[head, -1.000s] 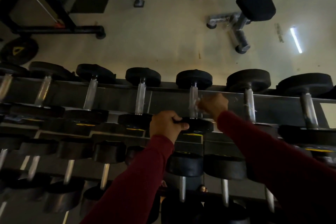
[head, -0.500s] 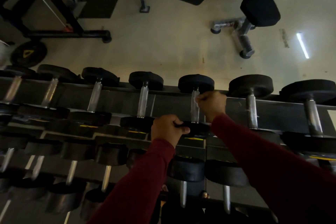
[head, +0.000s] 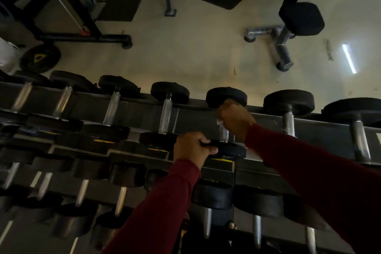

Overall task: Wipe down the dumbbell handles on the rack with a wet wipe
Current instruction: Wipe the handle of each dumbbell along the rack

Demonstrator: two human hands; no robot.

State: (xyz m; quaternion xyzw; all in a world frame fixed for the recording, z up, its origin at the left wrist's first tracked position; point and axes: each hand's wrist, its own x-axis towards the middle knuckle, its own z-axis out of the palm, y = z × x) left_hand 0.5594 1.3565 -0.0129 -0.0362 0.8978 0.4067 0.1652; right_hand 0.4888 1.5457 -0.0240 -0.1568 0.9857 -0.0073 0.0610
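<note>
Two hands work on one dumbbell [head: 225, 147] in the top row of the rack [head: 198, 116], seen from the head camera looking down over it. That dumbbell lies across the rack's top rail, its far head beyond the rail and its near head on the person's side. The left hand [head: 190, 147] grips the near head from its left edge, fingers curled over the top and thumb stretched along the rim. The right hand [head: 236, 118] is closed in a fist around the upper part of the handle [head: 223, 133], just below the far head, with a scrap of white wet wipe [head: 219, 122] showing at its left edge against the metal. Only the lower stretch of the handle is bare, between the fist and the near head. Both arms wear dark red sleeves [head: 165, 208]. Beyond the rack, on the pale floor [head: 185, 53], stands a padded bench [head: 301, 18].
</note>
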